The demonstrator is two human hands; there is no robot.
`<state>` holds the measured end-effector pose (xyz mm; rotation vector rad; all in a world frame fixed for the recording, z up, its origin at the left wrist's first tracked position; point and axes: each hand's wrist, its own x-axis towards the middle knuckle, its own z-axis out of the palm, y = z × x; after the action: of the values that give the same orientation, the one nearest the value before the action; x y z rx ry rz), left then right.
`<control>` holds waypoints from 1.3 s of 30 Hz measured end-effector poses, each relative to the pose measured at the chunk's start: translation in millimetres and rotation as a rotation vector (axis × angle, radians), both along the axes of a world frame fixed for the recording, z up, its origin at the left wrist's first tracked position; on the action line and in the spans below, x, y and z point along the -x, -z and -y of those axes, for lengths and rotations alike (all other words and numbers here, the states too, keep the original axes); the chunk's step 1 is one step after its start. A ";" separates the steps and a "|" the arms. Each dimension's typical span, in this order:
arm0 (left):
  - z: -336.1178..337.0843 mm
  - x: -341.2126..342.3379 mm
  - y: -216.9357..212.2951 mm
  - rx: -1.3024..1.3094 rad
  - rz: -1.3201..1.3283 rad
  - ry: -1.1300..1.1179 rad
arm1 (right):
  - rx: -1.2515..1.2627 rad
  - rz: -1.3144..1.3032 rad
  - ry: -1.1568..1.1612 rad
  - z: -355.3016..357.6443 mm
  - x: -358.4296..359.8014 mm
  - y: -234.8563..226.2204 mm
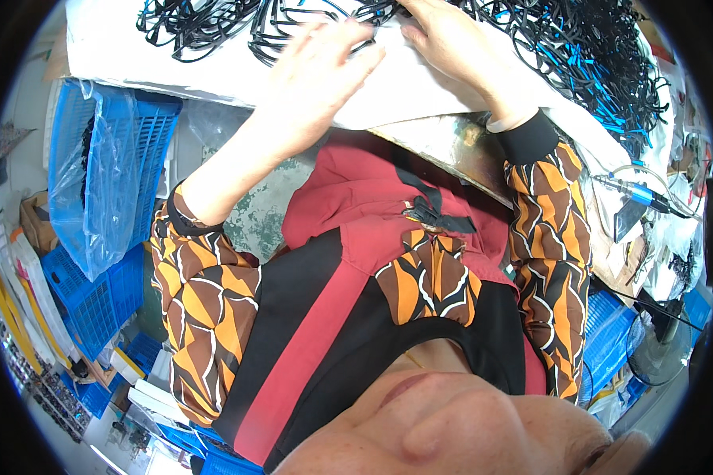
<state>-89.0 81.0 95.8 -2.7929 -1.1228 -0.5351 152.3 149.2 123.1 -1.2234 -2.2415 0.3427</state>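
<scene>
My left hand (317, 83) hovers over the white-covered table (214, 75), slightly blurred. Its fingers are stretched out and apart, and nothing shows in them. Just beyond it lie thin black looped strands (273, 36), cable-like, though their exact kind is unclear. My right hand (450, 43) reaches to the upper edge of the view beside more black strands (376, 12). Its thumb shows, but its fingertips are cut off, so whether they grip a strand is hidden. On the far left of the table sits another black bunch (198, 24).
A large heap of black strands with blue pieces (602, 71) covers the table's right side. A blue tool with a cord (646, 195) lies at the right. Blue crates (154, 131), one draped with clear plastic (107, 182), stand at the left. A red apron (325, 178) covers my lap.
</scene>
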 end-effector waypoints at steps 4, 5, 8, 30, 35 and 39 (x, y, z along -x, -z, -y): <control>-28.3 22.9 -3.5 -0.083 0.048 -0.097 | -0.101 0.048 -0.068 0.2 -3.4 4.5; -32.7 26.9 -3.8 -0.092 0.050 -0.112 | -0.117 0.071 -0.088 2.8 -5.6 5.8; -42.0 34.1 -4.0 -0.107 0.055 -0.114 | 0.077 0.300 -0.072 15.6 -12.9 14.6; -196.2 216.7 -69.6 0.295 0.379 -0.557 | -0.354 0.168 0.012 7.3 -53.9 -7.1; -153.5 178.9 -73.1 -0.274 0.257 -0.615 | -0.202 0.205 0.215 4.4 -76.0 -40.1; -122.8 111.9 -84.7 -0.255 0.298 -0.317 | -0.348 0.268 0.312 -69.6 -72.7 -64.8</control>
<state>-200.9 203.7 180.5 -2.3110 -1.4026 -0.9981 225.0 218.8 187.9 -1.4587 -2.1546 -0.3361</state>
